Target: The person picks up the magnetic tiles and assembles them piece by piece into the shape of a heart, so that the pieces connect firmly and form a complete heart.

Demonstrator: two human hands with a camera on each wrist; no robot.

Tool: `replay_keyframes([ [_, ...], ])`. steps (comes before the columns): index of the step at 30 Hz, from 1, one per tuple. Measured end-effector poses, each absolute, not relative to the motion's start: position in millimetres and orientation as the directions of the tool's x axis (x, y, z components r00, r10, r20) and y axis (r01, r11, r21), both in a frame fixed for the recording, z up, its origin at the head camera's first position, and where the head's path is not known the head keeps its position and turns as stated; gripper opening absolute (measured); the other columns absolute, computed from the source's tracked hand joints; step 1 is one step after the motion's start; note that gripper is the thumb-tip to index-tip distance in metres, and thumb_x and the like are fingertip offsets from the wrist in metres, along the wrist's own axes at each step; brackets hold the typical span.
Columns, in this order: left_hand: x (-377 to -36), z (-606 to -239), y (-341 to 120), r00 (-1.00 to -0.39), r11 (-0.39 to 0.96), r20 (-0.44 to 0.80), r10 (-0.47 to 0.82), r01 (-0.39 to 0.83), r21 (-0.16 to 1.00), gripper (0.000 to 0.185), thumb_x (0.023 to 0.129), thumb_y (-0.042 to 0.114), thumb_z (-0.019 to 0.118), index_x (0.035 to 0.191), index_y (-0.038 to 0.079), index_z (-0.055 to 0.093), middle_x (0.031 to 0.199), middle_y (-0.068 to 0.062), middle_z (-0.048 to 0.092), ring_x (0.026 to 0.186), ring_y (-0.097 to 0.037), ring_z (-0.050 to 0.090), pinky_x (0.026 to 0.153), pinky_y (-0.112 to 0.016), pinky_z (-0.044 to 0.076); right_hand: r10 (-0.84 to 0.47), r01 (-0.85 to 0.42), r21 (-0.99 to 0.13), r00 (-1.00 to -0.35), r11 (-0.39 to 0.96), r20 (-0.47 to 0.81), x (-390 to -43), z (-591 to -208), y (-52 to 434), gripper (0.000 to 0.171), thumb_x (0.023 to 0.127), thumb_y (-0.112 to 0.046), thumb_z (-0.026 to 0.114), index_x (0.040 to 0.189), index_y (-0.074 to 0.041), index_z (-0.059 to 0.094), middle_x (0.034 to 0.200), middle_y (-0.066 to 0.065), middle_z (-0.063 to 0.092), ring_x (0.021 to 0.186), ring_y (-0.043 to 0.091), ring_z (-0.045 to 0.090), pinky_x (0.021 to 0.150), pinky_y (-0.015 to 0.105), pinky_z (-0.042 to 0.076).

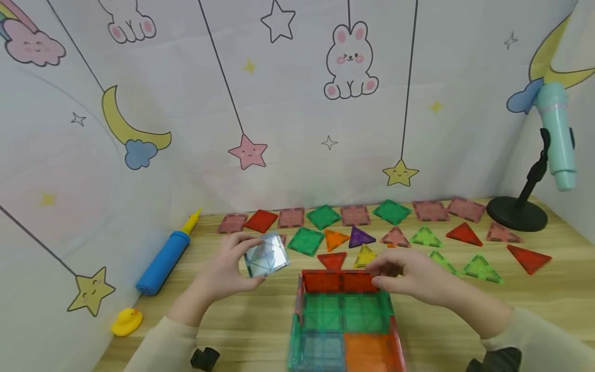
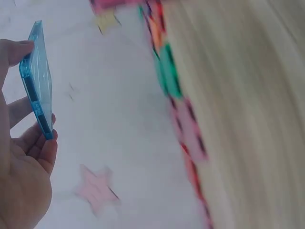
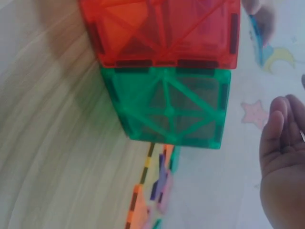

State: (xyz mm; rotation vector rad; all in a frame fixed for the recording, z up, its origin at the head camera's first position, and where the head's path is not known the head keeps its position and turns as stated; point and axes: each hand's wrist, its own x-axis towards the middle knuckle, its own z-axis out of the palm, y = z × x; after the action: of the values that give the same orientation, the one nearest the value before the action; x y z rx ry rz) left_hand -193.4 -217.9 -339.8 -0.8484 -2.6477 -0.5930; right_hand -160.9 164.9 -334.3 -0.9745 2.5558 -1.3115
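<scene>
One translucent blue square plastic tile: left hand is pinching it; right hand is hovering, fingers loosely bent, short of counter's far edge.

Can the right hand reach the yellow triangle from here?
Probably yes: the right hand looks empty and near, and nothing visibly lies on the yellow triangle, though reaching over the red wall may be needed.

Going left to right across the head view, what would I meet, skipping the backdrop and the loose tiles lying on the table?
Yellow duck, blue pump, left hand, the light blue tile it holds, box of tiles, right hand, mint microphone on a black stand.
</scene>
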Motion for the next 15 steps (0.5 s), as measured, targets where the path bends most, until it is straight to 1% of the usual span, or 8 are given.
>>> replay_keyframes([
  [2,-184.7,-332.8,-199.5,-0.652,0.629,0.467,0.597,0.742,0.231,0.069,0.064,0.024,0.083,0.125,0.004,0.057,0.124,-0.013,0.047,0.108,-0.027,0.043,0.08,-0.042,0.047,-0.568,-0.448,-0.785,-0.809,0.427,0.152,-160.4,-332.9,161.8,0.026,0.092,-0.025,0.062,0.111,-0.008,0.065,0.096,-0.002,0.065,0.085,0.01,0.059,0.07,0.027,0.051],
  [4,-177.5,-328.8,-182.9,-0.526,0.523,0.506,0.683,0.837,0.163,0.072,0.062,0.024,0.083,0.125,0.003,0.056,0.123,-0.013,0.046,0.109,-0.026,0.043,0.082,-0.04,0.046,-0.553,-0.407,-0.814,-0.823,0.415,0.13,-159.7,-330.7,157.7,0.027,0.092,-0.026,0.061,0.113,-0.008,0.064,0.099,0.003,0.064,0.086,0.012,0.06,0.072,0.028,0.051],
  [6,-170.4,-326.3,-167.7,-0.44,0.441,0.52,0.732,0.888,0.131,0.072,0.062,0.024,0.083,0.125,0.003,0.055,0.123,-0.013,0.046,0.11,-0.025,0.042,0.084,-0.039,0.043,-0.539,-0.362,-0.848,-0.835,0.386,0.112,-159.0,-328.2,153.4,0.03,0.093,-0.027,0.061,0.117,-0.008,0.062,0.101,0.008,0.063,0.086,0.016,0.06,0.072,0.031,0.052],
  [7,-167.3,-325.7,-160.7,-0.409,0.405,0.524,0.747,0.905,0.128,0.072,0.062,0.024,0.083,0.125,0.003,0.055,0.122,-0.013,0.045,0.11,-0.024,0.042,0.085,-0.039,0.043,-0.531,-0.345,-0.864,-0.84,0.367,0.11,-158.7,-326.9,151.1,0.032,0.093,-0.027,0.06,0.119,-0.008,0.061,0.102,0.01,0.062,0.085,0.019,0.06,0.071,0.032,0.052],
  [9,-161.7,-324.2,-148.8,-0.368,0.359,0.517,0.773,0.925,0.122,0.071,0.064,0.027,0.082,0.126,0.005,0.055,0.123,-0.012,0.045,0.11,-0.022,0.042,0.087,-0.037,0.042,-0.512,-0.306,-0.894,-0.852,0.328,0.104,-157.8,-324.5,146.5,0.035,0.093,-0.027,0.06,0.121,-0.007,0.059,0.101,0.012,0.061,0.083,0.026,0.059,0.07,0.035,0.052],
  [12,-155.2,-322.3,-133.6,-0.303,0.289,0.517,0.801,0.951,0.11,0.07,0.066,0.028,0.081,0.127,0.006,0.054,0.124,-0.011,0.044,0.11,-0.021,0.042,0.088,-0.029,0.042,-0.483,-0.241,-0.925,-0.872,0.293,0.074,-155.1,-321.8,141.2,0.039,0.092,-0.03,0.06,0.124,-0.007,0.057,0.099,0.011,0.061,0.083,0.032,0.057,0.069,0.037,0.051],
  [14,-152.2,-321.2,-125.5,-0.261,0.247,0.517,0.816,0.964,0.096,0.07,0.068,0.029,0.08,0.128,0.006,0.053,0.125,-0.012,0.044,0.11,-0.021,0.041,0.089,-0.026,0.042,-0.473,-0.204,-0.937,-0.88,0.283,0.048,-152.7,-320.4,139.8,0.037,0.092,-0.031,0.061,0.12,-0.006,0.059,0.097,0.011,0.061,0.082,0.032,0.057,0.07,0.038,0.051],
  [15,-150.8,-320.5,-122.3,-0.25,0.234,0.515,0.82,0.967,0.097,0.071,0.068,0.029,0.08,0.129,0.006,0.052,0.125,-0.012,0.043,0.111,-0.022,0.041,0.09,-0.024,0.041,-0.472,-0.193,-0.94,-0.88,0.281,0.04,-151.6,-319.8,139.7,0.036,0.092,-0.031,0.061,0.117,-0.005,0.06,0.097,0.011,0.061,0.083,0.031,0.057,0.07,0.039,0.05],
])
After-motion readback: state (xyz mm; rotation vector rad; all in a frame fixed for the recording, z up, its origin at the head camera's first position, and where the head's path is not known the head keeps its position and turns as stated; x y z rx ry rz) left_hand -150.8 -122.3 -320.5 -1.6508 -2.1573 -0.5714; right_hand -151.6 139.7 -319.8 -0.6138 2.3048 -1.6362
